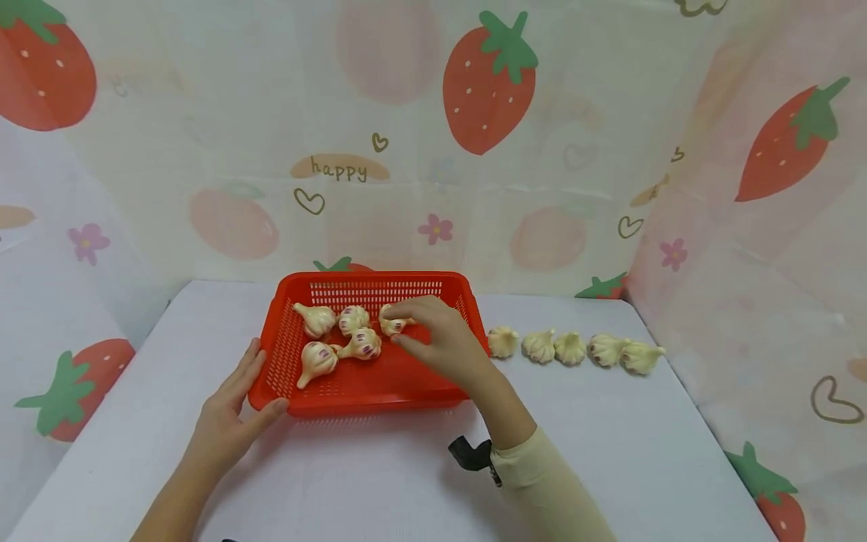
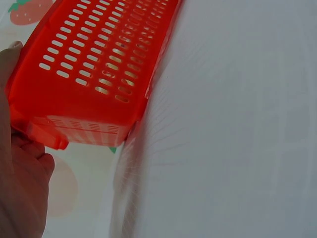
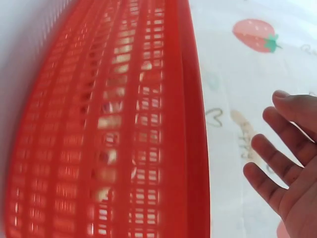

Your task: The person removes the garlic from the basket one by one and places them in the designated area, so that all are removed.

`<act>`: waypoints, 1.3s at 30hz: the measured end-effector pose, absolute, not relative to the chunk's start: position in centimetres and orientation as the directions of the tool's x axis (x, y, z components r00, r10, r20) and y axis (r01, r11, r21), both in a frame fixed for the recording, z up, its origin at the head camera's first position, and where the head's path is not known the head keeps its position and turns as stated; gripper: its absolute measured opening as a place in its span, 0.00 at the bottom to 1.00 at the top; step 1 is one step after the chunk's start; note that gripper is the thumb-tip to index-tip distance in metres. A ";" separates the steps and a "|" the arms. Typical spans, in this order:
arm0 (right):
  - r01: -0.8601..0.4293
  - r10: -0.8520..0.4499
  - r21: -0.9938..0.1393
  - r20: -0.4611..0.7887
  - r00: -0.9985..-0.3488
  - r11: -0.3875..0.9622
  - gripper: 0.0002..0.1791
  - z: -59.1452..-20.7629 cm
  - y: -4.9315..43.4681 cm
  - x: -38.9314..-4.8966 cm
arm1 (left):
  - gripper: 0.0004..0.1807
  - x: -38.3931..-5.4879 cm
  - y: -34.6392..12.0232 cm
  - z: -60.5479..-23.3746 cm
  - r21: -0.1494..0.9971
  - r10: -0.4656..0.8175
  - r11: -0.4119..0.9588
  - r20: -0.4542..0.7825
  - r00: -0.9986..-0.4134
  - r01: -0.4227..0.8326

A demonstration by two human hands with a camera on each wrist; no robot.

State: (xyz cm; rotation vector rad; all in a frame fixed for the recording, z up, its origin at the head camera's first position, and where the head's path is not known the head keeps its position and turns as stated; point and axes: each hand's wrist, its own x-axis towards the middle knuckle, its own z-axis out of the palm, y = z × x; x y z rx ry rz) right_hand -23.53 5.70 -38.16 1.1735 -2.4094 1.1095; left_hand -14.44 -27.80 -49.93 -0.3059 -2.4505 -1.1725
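A garlic bulb [image 1: 393, 327], round, ivory and streaked with purple, lies in the far middle of the basket [image 1: 379, 410], partly hidden beneath the right hand [image 1: 440, 331]. The right hand's thumb and fingers are parted over this bulb, pinching nothing; the right wrist view shows the fingers loosely spread above the basket's rim. Four more bulbs [image 1: 317, 363] lie in the basket's left half, plump and ridged, some with tapering necks.

The basket is glossy red plastic, rectangular with rounded corners, a smooth lip and walls pierced by rows of slots. The left hand [image 1: 226, 421] rests at its near left corner, the fingers close together and fairly straight along the left side, the thumb on the near side.

To the right of the basket, five paler, knobbly bulbs [image 1: 570, 349] lie in a row on the table [image 1: 379, 489], which wears a matte white cloth. The right arm has a cream sleeve [image 1: 555, 485] and a small black device [image 1: 470, 454] at the wrist. On the far side hangs a softly creased backdrop [image 1: 406, 143] printed with red strawberries, hearts, flowers and the word "happy".
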 end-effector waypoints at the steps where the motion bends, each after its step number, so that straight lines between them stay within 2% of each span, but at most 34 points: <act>1: -0.757 -0.583 -0.527 0.497 -0.643 0.386 0.19 -38.1 5.2 -23.6 | 0.48 -14.4 -27.8 -50.0 0.692 0.021 0.625 0.448 -0.894 0.361; 26: -0.772 -0.768 -0.484 0.271 -0.580 0.412 0.18 -39.7 -3.6 -25.2 | 0.48 -14.6 -27.6 -50.0 0.681 0.027 0.631 0.459 -0.888 0.371; 34: -0.747 -0.789 -0.484 0.169 -0.591 0.456 0.17 -40.7 -6.0 -26.3 | 0.48 -14.6 -27.7 -49.9 0.683 0.027 0.630 0.457 -0.889 0.370; 39: -0.719 -0.802 -0.536 0.123 -0.585 0.443 0.17 -41.9 -7.3 -27.1 | 0.48 -14.4 -27.9 -49.7 0.676 0.030 0.634 0.464 -0.885 0.376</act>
